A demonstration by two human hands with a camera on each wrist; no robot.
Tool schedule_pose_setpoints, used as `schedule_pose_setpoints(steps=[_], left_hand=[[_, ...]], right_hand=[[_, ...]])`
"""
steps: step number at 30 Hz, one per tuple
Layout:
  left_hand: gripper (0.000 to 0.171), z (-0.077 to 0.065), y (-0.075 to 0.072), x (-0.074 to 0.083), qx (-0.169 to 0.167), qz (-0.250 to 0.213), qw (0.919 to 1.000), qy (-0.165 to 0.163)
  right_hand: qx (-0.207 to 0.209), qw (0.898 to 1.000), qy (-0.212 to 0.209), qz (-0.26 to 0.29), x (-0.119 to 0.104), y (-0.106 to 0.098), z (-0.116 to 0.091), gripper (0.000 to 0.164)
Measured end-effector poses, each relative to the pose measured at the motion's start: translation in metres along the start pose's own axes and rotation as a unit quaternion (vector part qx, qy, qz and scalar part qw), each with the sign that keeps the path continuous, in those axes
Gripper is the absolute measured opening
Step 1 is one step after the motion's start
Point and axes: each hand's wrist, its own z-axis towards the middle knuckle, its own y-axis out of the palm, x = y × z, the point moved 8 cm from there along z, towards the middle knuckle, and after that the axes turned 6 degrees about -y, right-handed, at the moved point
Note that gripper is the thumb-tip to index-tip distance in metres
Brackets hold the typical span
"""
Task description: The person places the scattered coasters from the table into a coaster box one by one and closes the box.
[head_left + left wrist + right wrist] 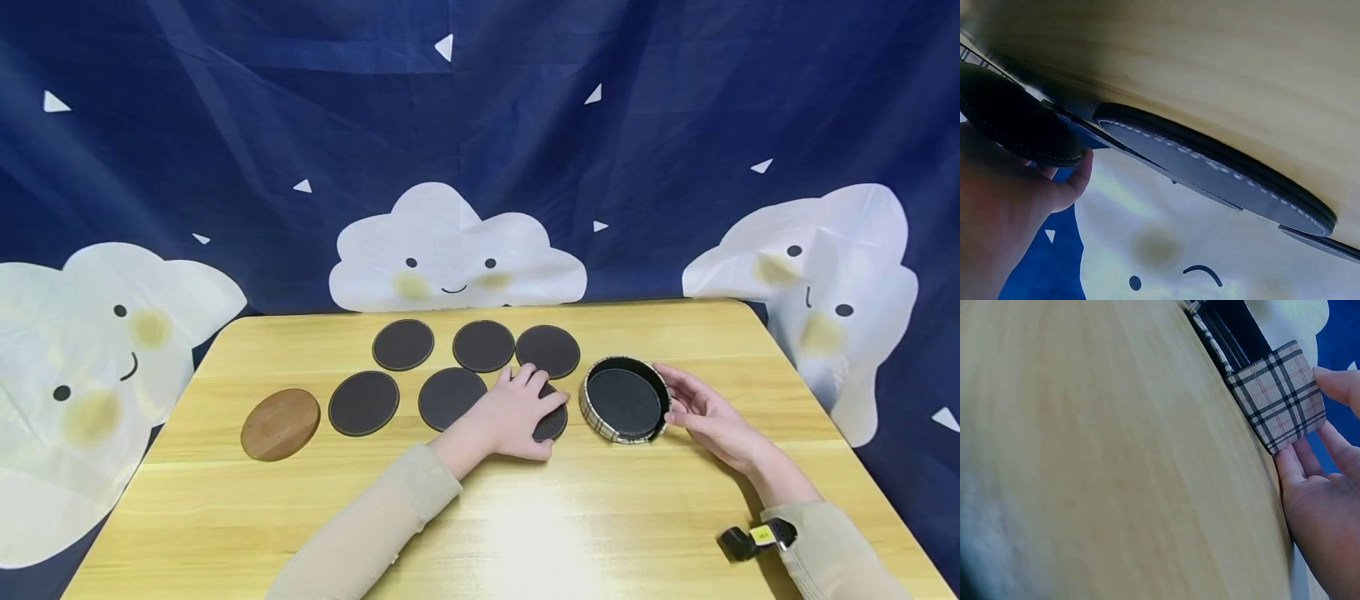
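My left hand [517,412] grips a dark round coaster [551,423] by its edge. In the left wrist view, this coaster [1019,119] is tilted, with light stitching around its rim, and the fingers [1079,178] curl at its edge. To its right stands a round plaid coaster holder [592,421] with a dark inside. My right hand [712,417] holds that holder by its right side; in the right wrist view the thumb and fingers are on opposite sides of the plaid wall [1282,397].
Several dark coasters lie flat in two rows, among them one at the back left [403,344] and one in front [364,402]. A brown disc [281,424] lies at the far left. Behind the wooden table [450,533] hangs a blue cloth [510,125] with clouds.
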Motion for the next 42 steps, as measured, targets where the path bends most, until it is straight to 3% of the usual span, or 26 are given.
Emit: schedule_pose_setpoints(steps=[11,22,42], left_hand=[[0.072,0.001,-0.005,-0.001,-0.002,-0.006,1.0,-0.003],[0.069,0.006,-0.016,0.003,0.023,0.001,0.9997,0.001],[0.079,0.032,-0.056,0.017,0.08,0.019,0.9965,0.013]], right_hand=[[-0.001,1.0,-0.001,-0.001,0.001,-0.001,0.0,0.07],[0.0,1.0,0.004,0.002,0.002,-0.001,-0.001,0.07],[-0.006,1.0,-0.006,0.008,-0.003,0.003,0.001,0.07]])
